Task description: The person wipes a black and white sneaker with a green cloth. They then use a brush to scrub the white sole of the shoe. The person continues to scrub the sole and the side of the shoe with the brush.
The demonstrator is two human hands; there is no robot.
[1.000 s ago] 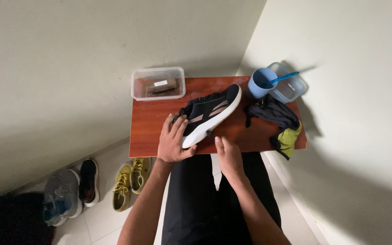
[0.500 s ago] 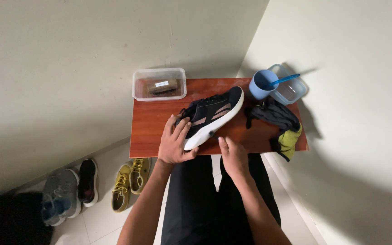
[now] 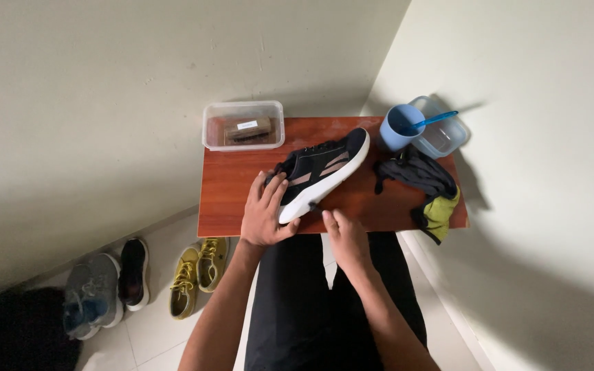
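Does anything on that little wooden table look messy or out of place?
Mildly: the crumpled black and yellow-green cloth droops over the red-brown wooden table's right front edge. The black white-soled sneaker lies tilted under the left hand. Nothing looks spilled or broken.
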